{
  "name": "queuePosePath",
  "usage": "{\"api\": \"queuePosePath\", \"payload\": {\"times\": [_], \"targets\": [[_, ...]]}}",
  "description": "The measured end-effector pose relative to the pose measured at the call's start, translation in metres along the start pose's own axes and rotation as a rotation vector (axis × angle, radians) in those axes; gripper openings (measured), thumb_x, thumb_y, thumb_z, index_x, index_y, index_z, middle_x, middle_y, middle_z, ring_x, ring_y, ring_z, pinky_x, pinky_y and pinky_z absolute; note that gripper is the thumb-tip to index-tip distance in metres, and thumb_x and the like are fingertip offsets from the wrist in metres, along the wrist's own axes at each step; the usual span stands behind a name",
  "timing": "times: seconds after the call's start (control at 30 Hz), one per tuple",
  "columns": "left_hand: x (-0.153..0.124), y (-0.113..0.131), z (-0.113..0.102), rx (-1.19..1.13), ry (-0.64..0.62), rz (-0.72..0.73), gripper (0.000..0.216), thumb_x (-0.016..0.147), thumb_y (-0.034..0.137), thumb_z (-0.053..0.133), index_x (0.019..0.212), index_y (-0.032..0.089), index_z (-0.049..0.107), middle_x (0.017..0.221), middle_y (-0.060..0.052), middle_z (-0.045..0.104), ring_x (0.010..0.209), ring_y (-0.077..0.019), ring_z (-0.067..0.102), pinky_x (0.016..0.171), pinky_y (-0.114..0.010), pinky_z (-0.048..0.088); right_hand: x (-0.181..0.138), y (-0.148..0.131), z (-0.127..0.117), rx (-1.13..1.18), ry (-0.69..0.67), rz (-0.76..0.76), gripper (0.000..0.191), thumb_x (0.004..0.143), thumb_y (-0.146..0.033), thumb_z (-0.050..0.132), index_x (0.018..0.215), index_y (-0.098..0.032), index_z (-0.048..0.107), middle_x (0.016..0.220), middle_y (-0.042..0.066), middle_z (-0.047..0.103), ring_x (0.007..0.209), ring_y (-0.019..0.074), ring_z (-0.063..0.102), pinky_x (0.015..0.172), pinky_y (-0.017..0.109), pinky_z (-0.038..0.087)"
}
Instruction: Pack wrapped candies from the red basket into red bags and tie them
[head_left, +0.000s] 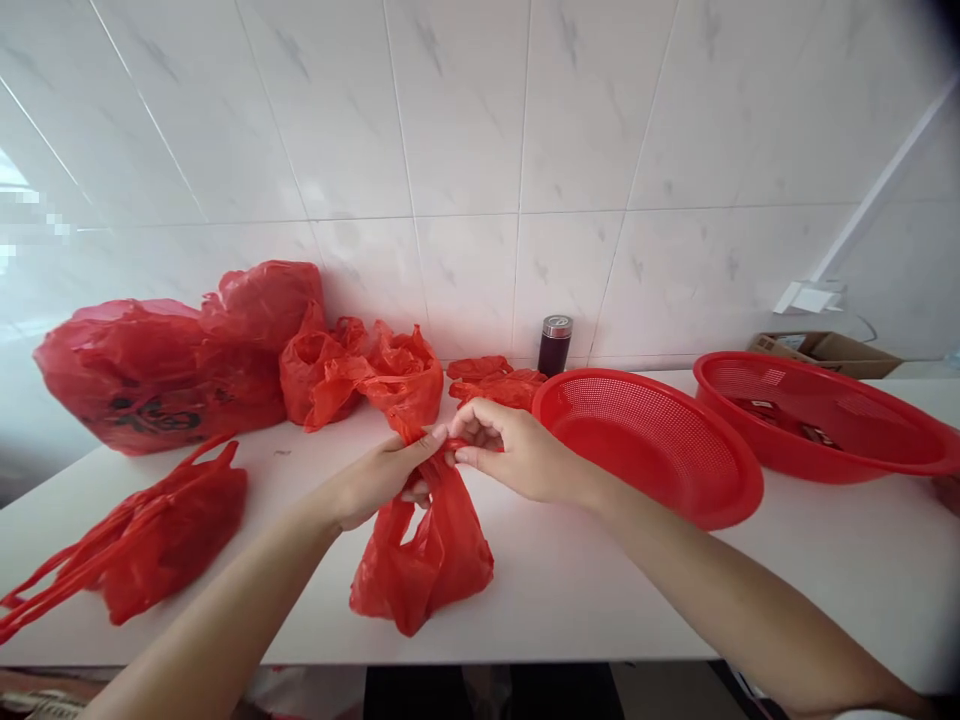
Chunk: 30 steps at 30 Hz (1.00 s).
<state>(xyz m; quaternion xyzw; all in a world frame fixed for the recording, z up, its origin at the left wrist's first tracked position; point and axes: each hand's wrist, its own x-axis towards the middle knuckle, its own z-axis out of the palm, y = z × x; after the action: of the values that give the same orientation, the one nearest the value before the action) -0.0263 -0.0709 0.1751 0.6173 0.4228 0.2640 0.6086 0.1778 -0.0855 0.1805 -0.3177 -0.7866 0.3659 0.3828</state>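
Observation:
A red plastic bag (450,560) rests near the table's front edge, its handles gathered upward. My left hand (397,470) is closed around the twisted handles, with some fingertips hidden behind the plastic. On the other side, my right hand (502,445) pinches a piece of the same handles between thumb and fingers. What lies inside the bag cannot be seen. Just behind my hands stands another open-topped red bag (409,375). To the left, a red bag with long loose handles (180,530) lies on its side.
Large stuffed red bags (165,370) lean toward the tiled wall at the left. A red perforated basket (645,450) and a red basin (810,440) holding small dark packets occupy the right. A dark flask (555,345) and a cardboard box (847,355) stand along the white table (585,590).

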Motion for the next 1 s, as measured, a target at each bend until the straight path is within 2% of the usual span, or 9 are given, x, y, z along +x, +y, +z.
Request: {"api": "queuePosePath", "payload": {"times": [0.07,0.2,0.3,0.37,0.5,0.63,0.77,0.87,1.0], "targets": [[-0.001,-0.001,-0.003,-0.022,-0.006,0.056,0.039,0.091,0.052,0.044,0.079,0.017,0.057,0.058,0.003,0.051,0.053,-0.0099,0.045,0.058,-0.026,0.042,-0.012,-0.013,0.007,0.023,0.033,-0.061,0.008,0.088,-0.016,0.056,0.094,-0.021,0.054,0.091,-0.001,0.061,0.084,0.0111,0.058,0.079,0.027,0.048],[-0.009,0.002,-0.009,0.177,-0.132,0.144,0.027,0.088,0.040,0.054,0.082,0.017,0.066,0.072,-0.001,0.063,0.065,-0.0134,0.055,0.064,-0.027,0.044,-0.028,-0.034,0.010,-0.014,-0.126,-0.196,0.009,0.087,-0.020,0.062,0.095,-0.023,0.060,0.094,-0.001,0.063,0.088,0.0127,0.058,0.083,0.027,0.047],[-0.013,0.001,-0.006,0.411,-0.132,0.180,0.013,0.082,0.029,0.061,0.083,0.019,0.070,0.080,-0.001,0.066,0.072,-0.0143,0.056,0.065,-0.026,0.044,-0.017,-0.014,0.012,0.030,0.063,-0.140,0.014,0.095,-0.030,0.050,0.102,-0.024,0.060,0.105,0.002,0.063,0.100,0.0155,0.057,0.090,0.032,0.045],[-0.011,-0.003,0.001,0.548,-0.057,0.228,0.012,0.081,0.018,0.056,0.081,0.020,0.068,0.077,0.000,0.064,0.068,-0.0127,0.054,0.062,-0.025,0.043,-0.004,0.013,0.018,0.137,0.145,-0.016,0.025,0.099,-0.037,0.040,0.111,-0.025,0.058,0.106,0.003,0.062,0.102,0.0162,0.057,0.092,0.034,0.044],[-0.002,-0.020,0.012,0.930,0.288,0.495,0.029,0.067,-0.003,0.040,0.074,0.019,0.056,0.067,0.002,0.057,0.058,-0.0104,0.045,0.054,-0.023,0.035,0.009,0.061,0.038,0.389,0.063,0.149,0.028,0.097,-0.042,0.043,0.110,-0.025,0.060,0.094,0.002,0.062,0.096,0.0166,0.058,0.087,0.033,0.045],[0.002,-0.034,0.012,1.063,0.444,0.686,0.030,0.076,-0.001,0.038,0.088,0.021,0.054,0.094,-0.002,0.062,0.073,-0.0128,0.056,0.061,-0.024,0.041,0.004,0.076,0.051,0.596,-0.078,0.193,0.028,0.094,-0.043,0.050,0.117,-0.027,0.055,0.072,-0.003,0.055,0.067,0.0124,0.054,0.067,0.028,0.046],[-0.003,-0.036,0.008,0.905,0.442,0.570,0.021,0.086,0.014,0.045,0.103,0.023,0.053,0.105,-0.004,0.061,0.079,-0.0144,0.061,0.067,-0.026,0.046,0.000,0.070,0.045,0.506,-0.067,0.139,0.022,0.092,-0.041,0.054,0.097,-0.021,0.060,0.084,0.000,0.057,0.078,0.0133,0.056,0.073,0.028,0.046],[-0.010,-0.037,0.004,0.794,0.312,0.419,0.022,0.091,0.023,0.044,0.109,0.024,0.057,0.103,-0.004,0.065,0.085,-0.0168,0.063,0.075,-0.028,0.047,-0.003,0.064,0.038,0.294,-0.034,0.073,0.019,0.093,-0.037,0.053,0.089,-0.020,0.060,0.094,0.002,0.058,0.090,0.0145,0.054,0.082,0.030,0.044],[-0.025,-0.053,-0.010,0.751,0.279,0.213,0.027,0.095,0.034,0.037,0.099,0.024,0.062,0.092,-0.003,0.069,0.082,-0.0188,0.062,0.076,-0.029,0.046,-0.006,0.085,0.034,0.084,0.071,0.041,0.023,0.095,-0.035,0.045,0.083,-0.020,0.057,0.095,0.002,0.058,0.086,0.0133,0.054,0.080,0.027,0.043]]}}
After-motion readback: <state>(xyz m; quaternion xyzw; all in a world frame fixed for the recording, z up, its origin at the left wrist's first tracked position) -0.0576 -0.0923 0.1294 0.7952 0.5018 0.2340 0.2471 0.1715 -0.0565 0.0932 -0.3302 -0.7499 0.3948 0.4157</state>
